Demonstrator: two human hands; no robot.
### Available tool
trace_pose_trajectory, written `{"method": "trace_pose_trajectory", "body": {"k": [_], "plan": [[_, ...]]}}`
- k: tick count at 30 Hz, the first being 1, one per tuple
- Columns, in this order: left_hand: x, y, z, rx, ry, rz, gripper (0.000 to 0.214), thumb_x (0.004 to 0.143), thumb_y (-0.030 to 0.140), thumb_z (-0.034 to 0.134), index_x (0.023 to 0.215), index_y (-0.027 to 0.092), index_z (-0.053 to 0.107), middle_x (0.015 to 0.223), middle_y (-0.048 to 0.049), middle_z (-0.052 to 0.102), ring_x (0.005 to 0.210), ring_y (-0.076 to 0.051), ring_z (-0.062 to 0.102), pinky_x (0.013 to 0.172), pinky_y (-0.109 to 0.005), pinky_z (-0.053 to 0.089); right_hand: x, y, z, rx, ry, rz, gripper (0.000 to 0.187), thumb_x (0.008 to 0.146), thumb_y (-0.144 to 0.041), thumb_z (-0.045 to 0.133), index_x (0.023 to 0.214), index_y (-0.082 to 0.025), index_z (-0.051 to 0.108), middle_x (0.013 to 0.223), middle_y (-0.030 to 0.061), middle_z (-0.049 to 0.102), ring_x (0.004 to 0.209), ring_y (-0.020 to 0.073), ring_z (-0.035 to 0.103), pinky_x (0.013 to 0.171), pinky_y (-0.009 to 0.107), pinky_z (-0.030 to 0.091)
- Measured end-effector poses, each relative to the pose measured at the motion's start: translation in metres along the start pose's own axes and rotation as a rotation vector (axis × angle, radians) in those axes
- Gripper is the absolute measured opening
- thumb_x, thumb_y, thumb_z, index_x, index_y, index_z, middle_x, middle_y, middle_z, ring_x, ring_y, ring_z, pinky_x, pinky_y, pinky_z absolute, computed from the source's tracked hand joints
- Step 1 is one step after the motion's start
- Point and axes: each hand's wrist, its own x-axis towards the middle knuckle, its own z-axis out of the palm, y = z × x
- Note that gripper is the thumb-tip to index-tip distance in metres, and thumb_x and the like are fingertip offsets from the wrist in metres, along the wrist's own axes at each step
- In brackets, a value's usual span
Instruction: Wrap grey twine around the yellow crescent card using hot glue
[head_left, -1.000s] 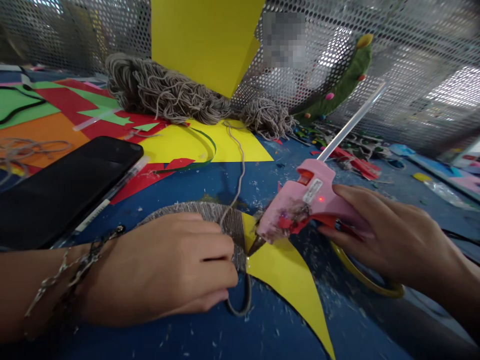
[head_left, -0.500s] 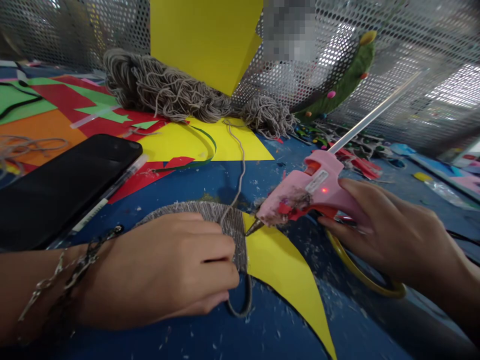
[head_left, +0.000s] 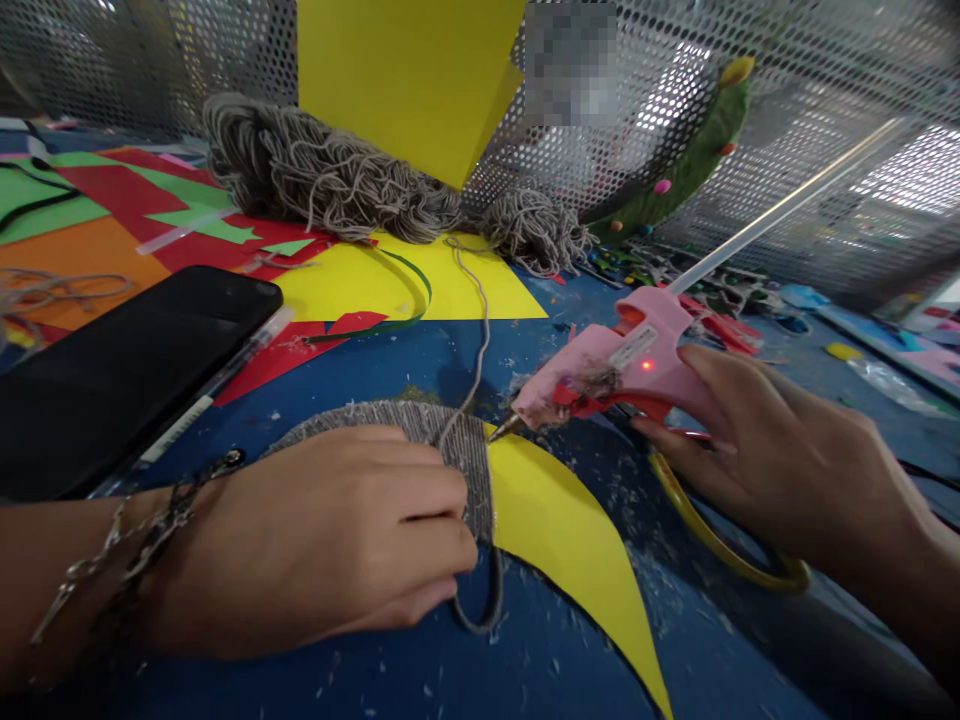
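A curved yellow cutout [head_left: 574, 510] lies on the blue table, its left part covered with close rows of grey yarn [head_left: 474, 470]. My left hand [head_left: 352, 540] rests over the covered part with its fingers curled together on the yarn. A short loop of yarn runs from under the fingers to the edge of the rows. My right hand [head_left: 787, 450] grips a pink glue gun [head_left: 645, 350], its red light lit and a long clear glue stick [head_left: 784, 210] out of its back. The nozzle's tip is at the boundary between yarn and bare yellow, near the upper edge.
Behind lie a grey yarn skein [head_left: 322, 180] and a smaller bundle [head_left: 534, 230]. A black phone [head_left: 142, 370] and coloured paper scraps [head_left: 112, 250] are at left. A yellow ring [head_left: 697, 515] sits below my right hand. A perforated metal screen [head_left: 232, 60] stands behind.
The glue gun's nozzle has moved a little up along the yarn's edge, toward the cutout's far side. My left hand has stayed nearly in place.
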Motion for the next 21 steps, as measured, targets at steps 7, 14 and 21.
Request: {"method": "trace_pose_trajectory", "body": {"k": [7,14,21], "plan": [[-0.001,0.0,-0.001,-0.013,-0.005,0.013,0.016,0.087,0.016,0.05,0.076,0.017,0.062,0.073,0.001,0.059,0.063,-0.014,0.048,0.059,-0.029,0.038,-0.001,-0.003,0.002,-0.016,-0.02,0.038,0.047,0.09,-0.049,0.033,0.11,-0.01,0.048,0.091,0.0123,0.065,0.074,0.0209,0.065,0.044,0.027,0.044],[0.0,0.001,-0.002,0.007,-0.008,0.012,0.011,0.085,0.015,0.054,0.076,0.017,0.061,0.074,0.0014,0.059,0.064,-0.014,0.049,0.059,-0.028,0.037,0.007,-0.003,0.002,-0.076,-0.041,0.211,0.058,0.089,-0.057,0.025,0.104,-0.009,0.053,0.086,0.0137,0.066,0.062,0.024,0.064,0.041,0.03,0.042],[0.0,0.001,-0.01,0.207,-0.059,0.183,0.018,0.086,0.01,0.047,0.078,0.016,0.062,0.072,0.0005,0.06,0.061,-0.015,0.051,0.06,-0.03,0.039,0.0,0.04,0.006,-0.084,-0.305,0.6,0.058,0.082,-0.06,0.036,0.11,-0.013,0.052,0.089,0.0143,0.067,0.073,0.0289,0.064,0.052,0.032,0.04]]}}
